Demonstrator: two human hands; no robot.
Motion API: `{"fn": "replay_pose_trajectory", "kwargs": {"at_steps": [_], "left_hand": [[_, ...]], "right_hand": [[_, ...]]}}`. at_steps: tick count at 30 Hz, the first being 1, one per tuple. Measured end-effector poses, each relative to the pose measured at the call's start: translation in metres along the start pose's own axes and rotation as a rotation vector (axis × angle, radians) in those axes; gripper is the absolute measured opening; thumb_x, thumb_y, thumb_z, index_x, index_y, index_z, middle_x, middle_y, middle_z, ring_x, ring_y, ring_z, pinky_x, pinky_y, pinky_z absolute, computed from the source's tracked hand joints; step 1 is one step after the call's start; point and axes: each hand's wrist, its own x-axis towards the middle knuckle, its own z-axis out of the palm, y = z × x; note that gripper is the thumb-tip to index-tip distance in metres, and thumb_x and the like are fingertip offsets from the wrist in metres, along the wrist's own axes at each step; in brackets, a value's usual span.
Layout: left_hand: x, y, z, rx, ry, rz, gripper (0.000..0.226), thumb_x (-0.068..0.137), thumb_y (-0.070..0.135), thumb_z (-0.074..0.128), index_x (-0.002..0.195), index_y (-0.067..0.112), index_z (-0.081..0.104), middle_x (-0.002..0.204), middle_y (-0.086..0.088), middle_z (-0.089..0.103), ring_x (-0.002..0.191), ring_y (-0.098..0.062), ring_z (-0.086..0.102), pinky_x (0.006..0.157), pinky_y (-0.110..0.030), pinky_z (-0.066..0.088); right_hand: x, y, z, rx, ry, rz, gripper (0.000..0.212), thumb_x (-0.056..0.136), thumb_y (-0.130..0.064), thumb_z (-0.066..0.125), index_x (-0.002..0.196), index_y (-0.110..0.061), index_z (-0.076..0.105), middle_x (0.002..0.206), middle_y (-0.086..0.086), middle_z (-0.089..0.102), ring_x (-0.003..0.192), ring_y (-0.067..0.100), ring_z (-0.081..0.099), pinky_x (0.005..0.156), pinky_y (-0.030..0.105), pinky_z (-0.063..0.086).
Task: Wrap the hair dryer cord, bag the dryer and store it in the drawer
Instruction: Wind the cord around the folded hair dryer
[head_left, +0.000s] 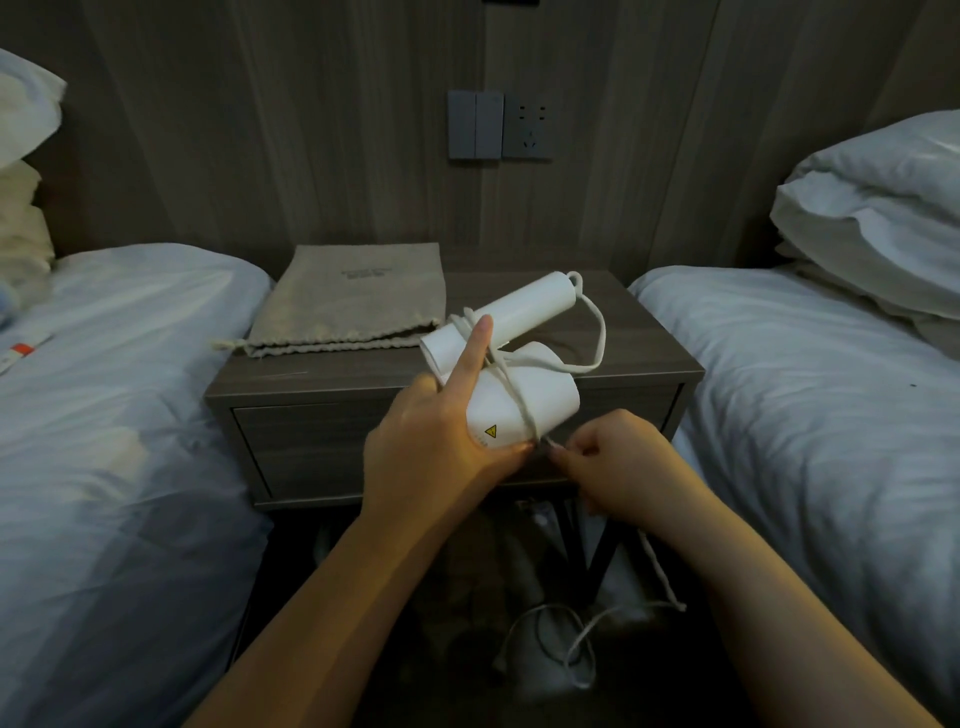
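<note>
A white hair dryer (524, 395) is held above the front of the nightstand (332, 379), its handle folded up and pointing back right. My left hand (441, 441) grips the barrel, index finger stretched along it over the cord. The white cord (511, 387) crosses the barrel once, loops from the handle's end, and trails down to the floor. My right hand (608, 467) pinches the cord just below the barrel. A beige drawstring bag (353, 301) lies flat on the nightstand's back left. The drawer front (306, 447) is closed.
Beds with white duvets flank the nightstand, one on the left (114, 415) and one on the right (810, 415), with pillows (878, 208) at the right. Wall switches and a socket (501, 124) sit above. Slack cord (566, 639) lies on the floor between my arms.
</note>
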Motion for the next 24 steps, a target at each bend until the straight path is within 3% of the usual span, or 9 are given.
{"fn": "replay_pose_trajectory", "kwargs": {"at_steps": [2,5,7,10,14,17,19,22,24], "left_hand": [[0.0,-0.002,-0.001,0.023,0.034,-0.005,0.105,0.064,0.065,0.065,0.137,0.05,-0.009,0.106,-0.003,0.053,0.093,-0.019,0.054,0.066,-0.03,0.037],[0.0,-0.009,-0.001,0.032,0.072,-0.031,0.11,0.063,0.057,0.073,0.138,0.048,-0.006,0.109,-0.005,0.054,0.096,-0.022,0.055,0.067,-0.03,0.036],[0.002,-0.011,-0.002,0.055,0.08,-0.058,0.111,0.063,0.056,0.074,0.137,0.049,-0.008,0.112,-0.004,0.053,0.099,-0.021,0.054,0.068,-0.03,0.036],[0.004,-0.015,-0.001,0.074,0.068,-0.07,0.112,0.064,0.054,0.075,0.141,0.047,-0.005,0.113,-0.005,0.053,0.101,-0.021,0.054,0.068,-0.031,0.037],[0.005,-0.019,-0.001,0.09,0.008,-0.034,0.108,0.065,0.057,0.072,0.142,0.049,-0.003,0.11,-0.004,0.052,0.097,-0.021,0.053,0.069,-0.031,0.036],[0.006,-0.02,-0.002,0.132,-0.032,0.056,0.106,0.065,0.06,0.069,0.142,0.049,-0.002,0.107,-0.004,0.053,0.094,-0.021,0.054,0.067,-0.029,0.038],[0.006,-0.02,-0.004,0.192,-0.106,0.135,0.108,0.066,0.059,0.069,0.139,0.052,-0.01,0.109,-0.003,0.053,0.095,-0.02,0.052,0.067,-0.03,0.042],[0.006,-0.022,-0.003,0.238,-0.245,0.204,0.106,0.069,0.061,0.065,0.13,0.06,-0.022,0.115,0.0,0.048,0.103,-0.017,0.047,0.072,-0.031,0.044],[0.005,-0.024,0.0,0.284,-0.301,0.24,0.103,0.069,0.063,0.063,0.13,0.06,-0.02,0.115,0.001,0.046,0.103,-0.016,0.046,0.07,-0.029,0.041]], "right_hand": [[-0.001,-0.001,-0.002,0.012,-0.026,0.015,0.034,0.091,-0.032,0.053,0.067,-0.011,0.065,0.044,-0.003,0.058,0.03,-0.001,0.048,0.043,0.015,0.036],[-0.005,-0.005,-0.005,-0.026,-0.094,-0.004,0.034,0.091,-0.031,0.052,0.061,-0.017,0.06,0.045,-0.003,0.059,0.034,0.0,0.052,0.048,0.021,0.042],[-0.009,-0.005,-0.005,-0.121,-0.165,-0.097,0.028,0.091,-0.03,0.051,0.066,-0.019,0.061,0.062,-0.002,0.064,0.058,0.008,0.063,0.061,0.029,0.051],[-0.016,-0.008,-0.004,-0.27,-0.247,-0.234,0.016,0.09,-0.022,0.048,0.097,-0.02,0.063,0.096,0.001,0.066,0.089,0.021,0.062,0.079,0.035,0.051],[-0.019,-0.009,-0.011,-0.34,-0.06,-0.363,0.011,0.089,-0.017,0.046,0.086,-0.022,0.056,0.082,-0.002,0.06,0.08,0.022,0.059,0.067,0.033,0.045],[-0.019,-0.005,-0.014,-0.361,0.243,-0.527,0.013,0.087,-0.024,0.051,0.083,-0.02,0.063,0.077,0.0,0.068,0.072,0.026,0.063,0.062,0.035,0.049],[-0.018,0.0,-0.014,-0.375,0.456,-0.609,0.021,0.077,-0.031,0.068,0.064,-0.015,0.061,0.058,0.001,0.065,0.052,0.026,0.061,0.047,0.03,0.044],[-0.016,0.002,-0.016,-0.451,0.56,-0.441,0.056,0.06,-0.047,0.08,0.046,-0.022,0.032,0.04,-0.001,0.049,0.038,0.025,0.049,0.043,0.026,0.031],[-0.013,0.001,-0.019,-0.317,0.403,-0.291,0.057,0.063,-0.05,0.077,0.043,-0.019,0.033,0.041,-0.004,0.045,0.045,0.016,0.047,0.047,0.028,0.034]]}}
